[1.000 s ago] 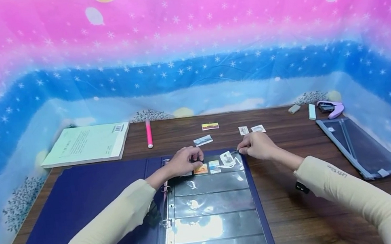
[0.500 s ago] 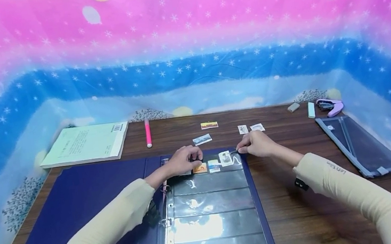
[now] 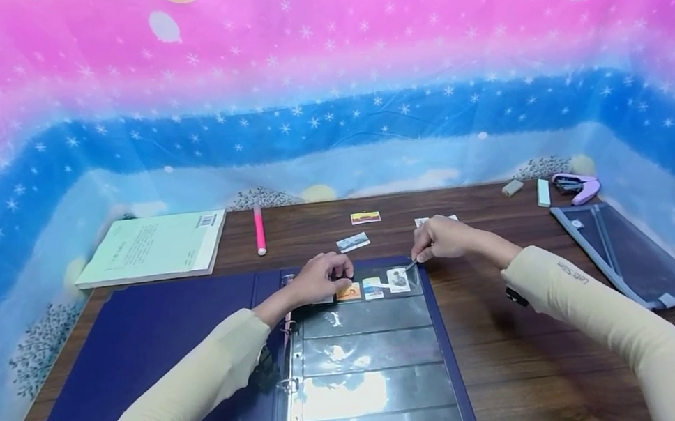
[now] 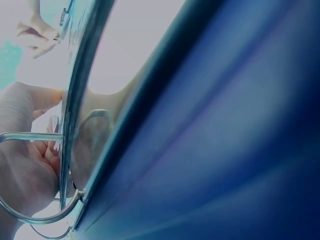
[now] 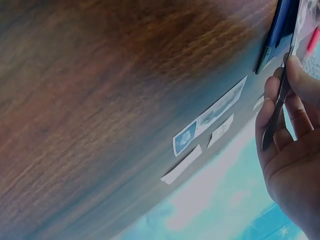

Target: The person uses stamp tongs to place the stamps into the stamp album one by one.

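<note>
My right hand (image 3: 447, 238) pinches a pair of tweezers (image 5: 276, 110) between thumb and fingers. At their tips, a white stamp with a grey picture (image 3: 398, 280) lies over the top row of a pocketed stamp page (image 3: 363, 317), at its right end. To the left in that row are a blue-and-white stamp (image 3: 373, 290) and an orange stamp (image 3: 349, 292). My left hand (image 3: 320, 277) rests on the page's top left, thumb touching the sheet and fingers loosely bent, partly covering another stamp. The page sits in an open navy ring binder (image 3: 171, 350); its metal ring (image 4: 32, 136) crosses the left wrist view.
Beyond the binder lie a blue-grey stamp (image 3: 353, 242) and a yellow-and-red stamp (image 3: 366, 217). Two pale stamps sit partly behind my right hand. A book (image 3: 149, 249) and pink marker (image 3: 260, 230) stand left; an eraser (image 3: 542, 193), purple stapler (image 3: 581, 187) and mesh pouch (image 3: 647, 257) lie right.
The grey-picture stamp has straightened and shifted slightly down and right at the top row. My right hand has risen a little, tilting the tweezers more steeply. My left hand has stayed put.
</note>
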`<state>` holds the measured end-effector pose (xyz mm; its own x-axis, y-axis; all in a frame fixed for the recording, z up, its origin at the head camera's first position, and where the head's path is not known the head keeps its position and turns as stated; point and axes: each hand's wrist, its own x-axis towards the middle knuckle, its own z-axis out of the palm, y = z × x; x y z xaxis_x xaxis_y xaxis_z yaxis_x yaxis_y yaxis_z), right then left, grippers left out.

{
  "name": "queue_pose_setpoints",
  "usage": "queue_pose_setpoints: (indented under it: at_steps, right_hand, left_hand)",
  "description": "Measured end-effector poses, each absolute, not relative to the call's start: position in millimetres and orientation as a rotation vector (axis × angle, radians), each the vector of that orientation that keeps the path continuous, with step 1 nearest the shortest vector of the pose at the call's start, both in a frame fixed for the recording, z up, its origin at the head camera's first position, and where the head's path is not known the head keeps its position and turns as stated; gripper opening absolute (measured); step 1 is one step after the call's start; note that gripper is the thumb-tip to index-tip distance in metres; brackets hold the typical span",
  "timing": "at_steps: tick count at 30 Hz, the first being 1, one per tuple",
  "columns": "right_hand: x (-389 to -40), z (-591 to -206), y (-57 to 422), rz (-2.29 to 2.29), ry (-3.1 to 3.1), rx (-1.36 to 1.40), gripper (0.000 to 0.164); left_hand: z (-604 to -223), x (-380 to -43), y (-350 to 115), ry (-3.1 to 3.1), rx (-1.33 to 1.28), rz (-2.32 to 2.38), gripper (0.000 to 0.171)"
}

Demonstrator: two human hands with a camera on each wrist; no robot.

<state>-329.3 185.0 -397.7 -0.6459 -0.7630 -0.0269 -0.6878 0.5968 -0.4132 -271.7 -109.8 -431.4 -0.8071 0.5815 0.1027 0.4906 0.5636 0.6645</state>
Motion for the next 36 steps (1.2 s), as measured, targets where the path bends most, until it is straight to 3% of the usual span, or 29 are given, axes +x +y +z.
queue_pose_setpoints:
  at_steps: [20,30,36]
  right_hand:
    - [-316.5,-398.0,193.4,-0.413,2.736,-1.345,0.011]
    - [-318.3,-401.3,195.5,-0.508,2.796,-1.228,0.016]
    - [-321.8,-403.2,206.9,-0.582,2.866,-1.163,0.016]
  left_hand:
    - [-429.7,-269.0,-104.3,2.651,0.857,1.095,0.011]
    - [-428.4,-270.1,-107.2,2.652,0.87,1.106,0.015]
    - [-423.3,-266.9,-112.9,2.846,1.01,0.84,0.013]
